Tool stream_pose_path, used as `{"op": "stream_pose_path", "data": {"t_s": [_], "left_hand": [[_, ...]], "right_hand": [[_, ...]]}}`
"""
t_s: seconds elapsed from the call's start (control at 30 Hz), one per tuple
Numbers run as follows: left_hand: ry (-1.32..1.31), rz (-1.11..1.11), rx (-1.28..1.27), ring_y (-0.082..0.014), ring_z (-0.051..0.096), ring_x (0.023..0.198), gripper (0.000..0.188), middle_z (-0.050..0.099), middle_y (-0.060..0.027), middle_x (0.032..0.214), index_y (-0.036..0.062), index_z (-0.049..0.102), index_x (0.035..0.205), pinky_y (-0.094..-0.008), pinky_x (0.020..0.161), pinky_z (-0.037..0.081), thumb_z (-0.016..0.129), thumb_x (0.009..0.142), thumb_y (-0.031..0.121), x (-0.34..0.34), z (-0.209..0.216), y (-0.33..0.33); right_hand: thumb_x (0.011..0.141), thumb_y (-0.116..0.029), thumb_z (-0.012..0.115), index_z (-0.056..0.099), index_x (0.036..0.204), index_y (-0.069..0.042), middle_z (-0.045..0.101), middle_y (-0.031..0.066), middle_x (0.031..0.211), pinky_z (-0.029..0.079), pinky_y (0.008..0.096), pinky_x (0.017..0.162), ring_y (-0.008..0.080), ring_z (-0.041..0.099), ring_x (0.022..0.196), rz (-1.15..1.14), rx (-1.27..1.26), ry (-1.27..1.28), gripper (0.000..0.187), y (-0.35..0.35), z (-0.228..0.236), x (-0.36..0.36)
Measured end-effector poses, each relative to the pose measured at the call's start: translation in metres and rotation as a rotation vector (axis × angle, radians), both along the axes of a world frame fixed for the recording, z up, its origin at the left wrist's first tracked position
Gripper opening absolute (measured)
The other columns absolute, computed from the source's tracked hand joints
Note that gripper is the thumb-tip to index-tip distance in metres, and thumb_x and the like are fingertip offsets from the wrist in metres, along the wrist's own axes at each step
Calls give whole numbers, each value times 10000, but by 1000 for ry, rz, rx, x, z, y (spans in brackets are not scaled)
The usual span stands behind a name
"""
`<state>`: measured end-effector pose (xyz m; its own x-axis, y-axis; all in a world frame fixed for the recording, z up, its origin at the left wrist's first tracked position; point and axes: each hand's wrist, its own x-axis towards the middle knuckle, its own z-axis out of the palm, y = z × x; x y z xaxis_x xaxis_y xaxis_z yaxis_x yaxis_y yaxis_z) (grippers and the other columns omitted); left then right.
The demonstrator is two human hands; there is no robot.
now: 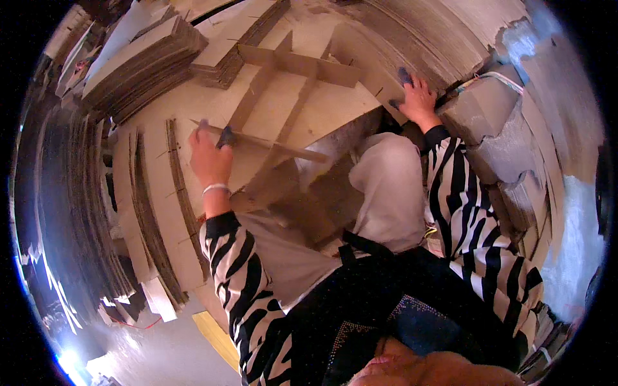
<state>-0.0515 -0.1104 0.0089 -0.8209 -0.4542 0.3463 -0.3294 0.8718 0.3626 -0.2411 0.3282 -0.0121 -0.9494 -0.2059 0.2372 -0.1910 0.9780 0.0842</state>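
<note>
My left hand (210, 161), dark covers on its fingertips, pinches the near end of a narrow cardboard strip (277, 147). This strip lies across two long strips (256, 96) of a cardboard divider grid. A notched cross strip (302, 63) joins them at the far side. My right hand (418, 101) is right of the grid, thumb and fingers apart, also with dark fingertip covers. It is beside a stack of long cardboard strips (412, 42); whether its fingertips touch the cardboard I cannot tell.
Under the grid is a pale board (341, 119). Cardboard stacks (145, 67) stand at the far left, with slotted strip bundles (151, 212) near my left forearm. A tall stack (71, 199) lines the left side. Wrapped bundles (499, 138) are at the right. My knee (389, 180) is close to the board.
</note>
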Motion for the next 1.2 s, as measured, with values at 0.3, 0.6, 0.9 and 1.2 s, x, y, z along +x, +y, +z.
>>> {"op": "stream_pose_path", "data": {"t_s": [0.3,0.6,0.9,1.2], "left_hand": [[-428,131,-132,-333,651,899,325,657,-123,1016,100,587,1062,-467,748,486,575,773,248,-40,5,19],[-257,74,-109,-349,644,862,364,656,-148,965,111,583,1150,-483,729,507,549,796,188,-52,-27,4],[-318,58,-95,-347,640,891,462,657,-151,1019,116,556,1209,-480,742,509,556,750,163,-57,-28,9],[-310,108,-72,-350,641,908,398,663,-156,1013,95,567,1163,-476,748,510,534,771,154,-61,-20,16]], "right_hand": [[807,-145,618,589,996,-37,607,209,912,461,450,703,420,572,852,454,-452,115,219,-42,76,-13],[791,-124,620,523,1057,3,601,238,974,441,429,795,410,570,953,698,-781,-548,310,-161,35,-10],[774,-93,619,554,1074,-62,607,239,853,439,500,693,446,569,833,770,-491,-351,308,-145,15,-2],[691,-34,601,588,1019,-111,608,145,791,477,474,650,362,609,796,884,-422,-199,337,-150,12,22]]}}
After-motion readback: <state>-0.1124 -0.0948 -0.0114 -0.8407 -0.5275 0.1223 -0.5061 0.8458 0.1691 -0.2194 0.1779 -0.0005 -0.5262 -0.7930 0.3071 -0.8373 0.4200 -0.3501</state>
